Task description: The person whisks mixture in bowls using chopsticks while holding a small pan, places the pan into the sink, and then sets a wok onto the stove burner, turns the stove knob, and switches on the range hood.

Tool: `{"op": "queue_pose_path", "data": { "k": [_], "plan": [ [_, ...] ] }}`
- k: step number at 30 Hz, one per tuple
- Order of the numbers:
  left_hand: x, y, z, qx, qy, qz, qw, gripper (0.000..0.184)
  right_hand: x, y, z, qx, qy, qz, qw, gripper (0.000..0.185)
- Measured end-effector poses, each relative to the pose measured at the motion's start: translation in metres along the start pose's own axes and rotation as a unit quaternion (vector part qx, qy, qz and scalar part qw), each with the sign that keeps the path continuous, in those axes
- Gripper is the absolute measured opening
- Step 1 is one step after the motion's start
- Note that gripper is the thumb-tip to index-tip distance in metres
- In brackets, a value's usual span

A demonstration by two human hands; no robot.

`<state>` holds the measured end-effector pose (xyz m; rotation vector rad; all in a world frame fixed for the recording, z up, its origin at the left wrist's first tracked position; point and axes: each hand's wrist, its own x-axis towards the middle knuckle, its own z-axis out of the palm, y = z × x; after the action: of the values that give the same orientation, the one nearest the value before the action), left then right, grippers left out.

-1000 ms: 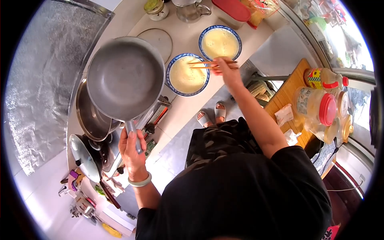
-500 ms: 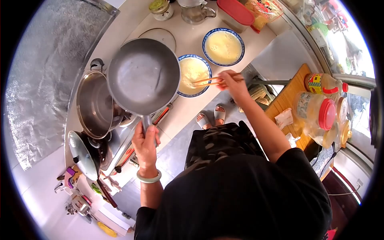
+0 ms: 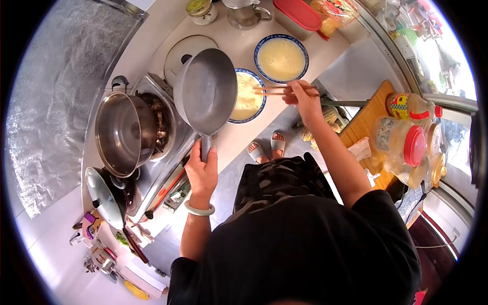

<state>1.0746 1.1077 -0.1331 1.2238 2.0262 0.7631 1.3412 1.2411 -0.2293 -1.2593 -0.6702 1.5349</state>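
My left hand [image 3: 202,173] is closed around the handle of a grey frying pan [image 3: 207,91], which is tilted to the right, its edge over a blue-rimmed bowl [image 3: 264,101]. Yellow, egg-like liquid [image 3: 247,99] fills that bowl, and part of it is hidden behind the pan. Wooden chopsticks [image 3: 272,90] are gripped in my right hand [image 3: 303,96], their tips at the bowl. Just behind stands a second blue-rimmed bowl [image 3: 281,58] of pale yellow liquid.
On the left, a steel pot [image 3: 124,134] sits beside an uncovered gas burner [image 3: 161,124]. A glass lid [image 3: 175,53] lies behind the pan. A steel jug [image 3: 244,16] and a red-lidded container [image 3: 299,18] stand at the back. Plastic jars [image 3: 399,140] crowd the wooden table [image 3: 363,122] on the right.
The pan has moved right and tipped sideways toward the nearer bowl, uncovering the burner and more of the glass lid. My right hand has shifted slightly right and up with the chopsticks.
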Motion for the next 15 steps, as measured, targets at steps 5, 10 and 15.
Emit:
{"op": "queue_pose_path", "data": {
  "k": [5,10,15],
  "plan": [
    [0.000,0.007,0.002,0.066,0.019,0.060,0.996,0.035,0.014,0.045,0.017,-0.071,-0.035,0.006,0.997,0.023],
    [-0.004,0.006,-0.001,0.085,0.025,0.096,0.991,0.037,-0.006,0.002,-0.001,-0.063,-0.017,0.025,0.998,0.023],
    [-0.009,0.011,-0.010,0.004,0.047,0.029,0.998,0.036,0.019,0.026,0.028,-0.008,-0.045,0.010,0.999,0.022]
  ]
}}
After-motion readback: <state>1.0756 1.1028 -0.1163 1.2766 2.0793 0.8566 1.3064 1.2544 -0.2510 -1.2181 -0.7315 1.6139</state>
